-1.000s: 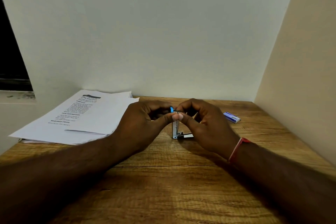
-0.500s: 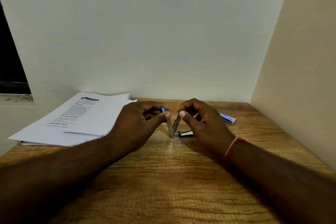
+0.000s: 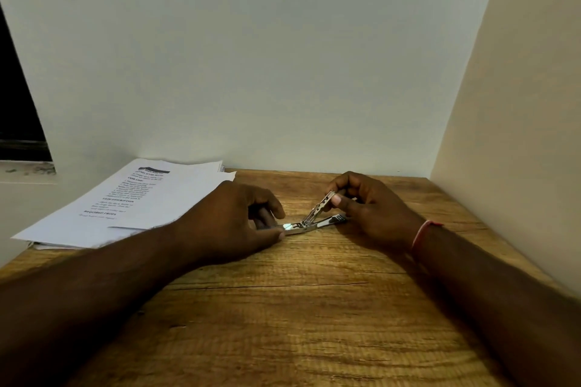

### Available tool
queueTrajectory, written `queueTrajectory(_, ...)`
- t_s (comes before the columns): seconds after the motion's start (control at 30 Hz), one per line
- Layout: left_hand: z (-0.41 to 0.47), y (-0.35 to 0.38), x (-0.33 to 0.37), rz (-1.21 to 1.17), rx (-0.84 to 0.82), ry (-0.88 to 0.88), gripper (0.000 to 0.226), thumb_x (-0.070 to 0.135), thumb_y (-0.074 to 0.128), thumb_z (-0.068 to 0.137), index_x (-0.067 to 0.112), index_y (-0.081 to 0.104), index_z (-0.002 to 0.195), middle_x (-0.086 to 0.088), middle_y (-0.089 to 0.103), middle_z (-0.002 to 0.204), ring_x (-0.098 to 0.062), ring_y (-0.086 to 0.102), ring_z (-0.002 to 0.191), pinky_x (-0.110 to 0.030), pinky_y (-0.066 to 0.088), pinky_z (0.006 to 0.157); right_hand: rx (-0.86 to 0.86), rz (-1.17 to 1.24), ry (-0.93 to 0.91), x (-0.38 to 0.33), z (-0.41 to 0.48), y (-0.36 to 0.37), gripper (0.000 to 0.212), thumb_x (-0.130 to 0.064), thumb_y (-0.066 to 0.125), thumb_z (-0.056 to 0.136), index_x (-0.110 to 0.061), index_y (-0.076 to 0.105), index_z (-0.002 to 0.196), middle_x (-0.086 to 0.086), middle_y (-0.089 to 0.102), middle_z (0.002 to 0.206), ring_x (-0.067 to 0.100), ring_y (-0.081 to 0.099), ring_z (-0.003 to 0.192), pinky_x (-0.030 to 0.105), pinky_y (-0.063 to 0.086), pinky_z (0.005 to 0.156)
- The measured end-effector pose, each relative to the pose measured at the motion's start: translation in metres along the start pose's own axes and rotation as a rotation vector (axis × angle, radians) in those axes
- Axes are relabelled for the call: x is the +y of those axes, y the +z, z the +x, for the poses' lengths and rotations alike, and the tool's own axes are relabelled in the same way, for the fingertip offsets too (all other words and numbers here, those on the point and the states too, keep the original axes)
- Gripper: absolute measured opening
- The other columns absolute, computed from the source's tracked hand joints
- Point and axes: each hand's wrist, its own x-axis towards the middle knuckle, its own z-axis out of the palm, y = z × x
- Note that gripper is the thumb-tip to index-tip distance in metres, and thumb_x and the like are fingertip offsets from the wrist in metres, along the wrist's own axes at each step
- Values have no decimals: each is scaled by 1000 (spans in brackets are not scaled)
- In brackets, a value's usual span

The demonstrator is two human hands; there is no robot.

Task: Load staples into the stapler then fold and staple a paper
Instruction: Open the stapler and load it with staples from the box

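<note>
Now, stapler (image 3: 309, 224): splayed open on table (image 3: 298, 308), 12 o'clock.
Left hand (image 3: 232, 223): pinches its 9 o'clock end flat.
Right hand (image 3: 371, 210): pinches raised rail (image 3: 320, 207); lift it gently, base pinned.
Paper (image 3: 141, 198): 10 o'clock.

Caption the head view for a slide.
Left hand holds the opened stapler on the table; right hand pinches its raised arm; papers at left.

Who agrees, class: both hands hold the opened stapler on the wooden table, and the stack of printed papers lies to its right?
One point is wrong: the head view shows the stack of printed papers left of the stapler, not right. The left hand and right hand do both hold the opened stapler on the wooden table.
</note>
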Motion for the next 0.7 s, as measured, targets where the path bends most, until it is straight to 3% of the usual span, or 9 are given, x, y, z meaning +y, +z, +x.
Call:
queueTrajectory(0.13,-1,4,5,-8,-47,44,20,58,91,87,40,85,94,21,82,87,-5,80,84,-31,67,75,-14,59,10,0,0,4,9,-6,66,110,-3,71,116,19,81,105,15,76,93,40,58,93)
queueTrajectory(0.2,-2,6,7,7,-30,94,22,61,90,87,40,86,92,21,81,86,-6,78,83,-28,65,70,-19,75,19,0,-1,7,9,-8,67,109,-6,72,116,15,82,103,20,75,95,46,57,96)
queueTrajectory(0.33,-1,14,10,9,-20,155,43,56,91,87,45,78,127,21,78,93,-5,74,79,-18,58,66,-45,81,10,-1,-1,12,7,-12,68,109,-11,73,114,3,83,99,19,77,96,53,58,99)
queueTrajectory(0.47,-4,18,16,19,-43,209,68,49,88,93,52,58,155,17,75,99,-11,71,78,-23,59,66,-52,110,3,-3,-3,13,7,-12,68,110,-10,73,114,6,84,100,22,77,98,58,57,103)
queueTrajectory(0.6,-4,16,19,70,-74,227,73,46,81,100,54,46,164,19,70,102,-12,68,81,-28,59,69,-56,135,1,1,-2,14,7,-11,68,110,-9,73,115,13,83,103,31,78,102,62,55,105)
queueTrajectory(0.7,-4,15,20,123,-88,249,70,47,75,103,54,42,165,19,67,102,-10,66,85,-36,60,74,-62,136,-15,3,-1,13,6,-13,69,109,-12,73,114,11,83,102,26,78,100,55,56,102)
